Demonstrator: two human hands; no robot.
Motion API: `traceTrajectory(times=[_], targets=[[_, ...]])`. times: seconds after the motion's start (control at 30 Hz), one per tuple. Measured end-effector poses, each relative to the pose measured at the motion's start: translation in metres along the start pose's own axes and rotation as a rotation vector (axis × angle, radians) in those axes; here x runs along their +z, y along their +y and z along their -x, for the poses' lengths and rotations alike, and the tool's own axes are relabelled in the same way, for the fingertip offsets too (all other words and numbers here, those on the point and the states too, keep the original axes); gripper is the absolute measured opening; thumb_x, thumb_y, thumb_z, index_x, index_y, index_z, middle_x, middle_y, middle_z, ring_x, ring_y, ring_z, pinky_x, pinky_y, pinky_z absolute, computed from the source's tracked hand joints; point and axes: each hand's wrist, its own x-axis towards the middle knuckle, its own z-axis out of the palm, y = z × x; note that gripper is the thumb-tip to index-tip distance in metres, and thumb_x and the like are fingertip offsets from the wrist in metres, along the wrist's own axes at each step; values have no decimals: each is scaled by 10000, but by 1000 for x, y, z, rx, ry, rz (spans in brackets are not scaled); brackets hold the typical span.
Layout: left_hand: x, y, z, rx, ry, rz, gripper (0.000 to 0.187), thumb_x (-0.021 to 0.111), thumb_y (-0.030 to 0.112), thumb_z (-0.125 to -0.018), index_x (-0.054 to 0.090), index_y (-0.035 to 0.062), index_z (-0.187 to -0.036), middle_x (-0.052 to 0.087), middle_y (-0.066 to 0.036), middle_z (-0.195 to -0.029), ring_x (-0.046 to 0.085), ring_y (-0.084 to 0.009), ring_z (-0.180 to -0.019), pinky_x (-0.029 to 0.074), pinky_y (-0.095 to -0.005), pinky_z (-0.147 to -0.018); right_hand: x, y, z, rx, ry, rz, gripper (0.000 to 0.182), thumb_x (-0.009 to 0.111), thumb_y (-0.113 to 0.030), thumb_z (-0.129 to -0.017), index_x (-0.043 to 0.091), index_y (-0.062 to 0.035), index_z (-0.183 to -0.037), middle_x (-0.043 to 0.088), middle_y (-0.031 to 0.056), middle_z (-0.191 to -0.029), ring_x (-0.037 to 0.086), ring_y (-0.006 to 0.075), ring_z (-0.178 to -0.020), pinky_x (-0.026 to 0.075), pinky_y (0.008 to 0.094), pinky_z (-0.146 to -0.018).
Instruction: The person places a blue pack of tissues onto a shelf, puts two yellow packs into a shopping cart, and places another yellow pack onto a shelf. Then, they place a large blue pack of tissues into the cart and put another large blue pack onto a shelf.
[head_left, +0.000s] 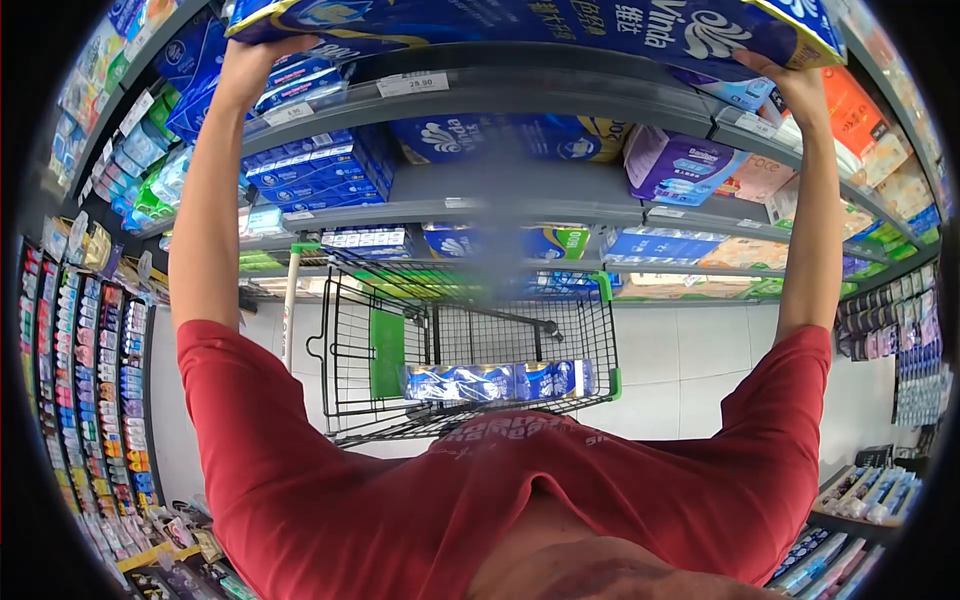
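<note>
A long blue Vinda tissue pack (560, 25) spans the top of the view, partly cut off by the frame edge. My left hand (265, 62) grips its left end from below, and my right hand (793, 84) has the right end. Both arms are stretched up and forward. The pack is level with a shelf bearing a 25.90 price tag (414, 84). Below me, a wire shopping cart (470, 330) with green corners stands against the shelves. Inside it lies a blue-and-white plastic-wrapped pack (495, 381).
Another Vinda pack (510, 137) sits on the shelf below, between stacked blue boxes (318, 172) and a purple-and-white pack (682, 163). Racks of small colourful goods (95, 370) line the left side. Hanging goods (890, 325) are on the right. Light floor tiles (700, 345) show beside the cart.
</note>
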Motion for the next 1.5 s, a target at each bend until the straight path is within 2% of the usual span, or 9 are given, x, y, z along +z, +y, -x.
traceTrajectory(times=[0.07, 0.2, 0.5, 0.77, 0.93, 1.27, 1.33, 1.4, 1.5], targets=[[10, -14, -8, 59, -50, 211, 380, 704, -101, -694, 635, 6, -1052, 652, -79, -1028, 616, -180, -930, 509, -304, -837, 12, 16, -3, 45, -66, -361, 338, 651, 10, -748, 589, 46, -1079, 689, 122, -960, 651, 193, -933, 482, 306, -880], [23, -27, -18, -55, -1, 213, 386, 652, -150, -699, 618, -4, -1055, 642, -97, -1038, 621, -204, -956, 520, -318, -860, 29, 30, -10, 71, -73, -114, 412, 650, 8, -752, 544, 42, -1148, 685, 135, -986, 642, 203, -966, 469, 305, -898], [63, -35, -23, 1, 23, 11, 590, 671, -95, -718, 448, 12, -1254, 598, -108, -1116, 585, -204, -1043, 481, -307, -914, 63, 92, -20, 151, -69, 108, 679, 774, -440, -688, 571, -4, -1167, 634, 114, -1044, 604, 208, -959, 444, 325, -873], [99, -27, -20, 35, 294, -607, 975, 728, 23, -714, 94, 23, -1455, 565, -250, -1163, 618, -298, -977, 477, -326, -881, 89, 83, -29, 282, -15, -34, 680, 765, -447, -705, 558, 24, -1150, 647, 142, -1037, 630, 210, -927, 473, 312, -846], [113, -31, 0, 299, 304, -785, 1107, 821, 131, -640, 93, 117, -1473, 433, -283, -1301, 564, -388, -1072, 483, -397, -897, 111, 82, -3, 181, 56, 408, 965, 845, -465, -583, 395, 122, -1204, 596, 262, -1115, 600, 351, -1040, 473, 376, -891], [139, -35, -20, 77, 274, -828, 1215, 839, 136, -609, -22, 210, -1464, 246, -464, -1297, 490, -547, -1085, 468, -459, -908, 129, 100, -33, 391, 13, 463, 1010, 833, -519, -572, 374, 151, -1171, 559, 337, -1111, 572, 413, -1063, 462, 402, -917], [145, -39, -22, 61, 377, -788, 970, 810, 152, -658, 234, 166, -1439, 394, -375, -1281, 528, -474, -1089, 461, -439, -920, 129, 104, -34, 379, 6, 454, 1025, 835, -525, -566, 369, 165, -1163, 558, 342, -1107, 576, 412, -1057, 464, 403, -913], [145, -30, -24, 25, 357, -774, 1277, 793, -38, -561, -51, 242, -1477, 369, -363, -1272, 491, -492, -1088, 449, -456, -926, 129, 123, -37, 305, 7, 438, 1102, 832, -558, -545, 327, 197, -1169, 548, 363, -1102, 574, 421, -1057, 458, 404, -918], [144, -41, -22, -3, 332, -723, 1199, 776, -22, -584, 18, 209, -1484, 458, -337, -1190, 521, -467, -1055, 462, -456, -889, 133, 83, -32, 394, 90, 485, 879, 822, -393, -628, 405, 121, -1206, 568, 286, -1129, 572, 356, -1068, 464, 385, -899]])
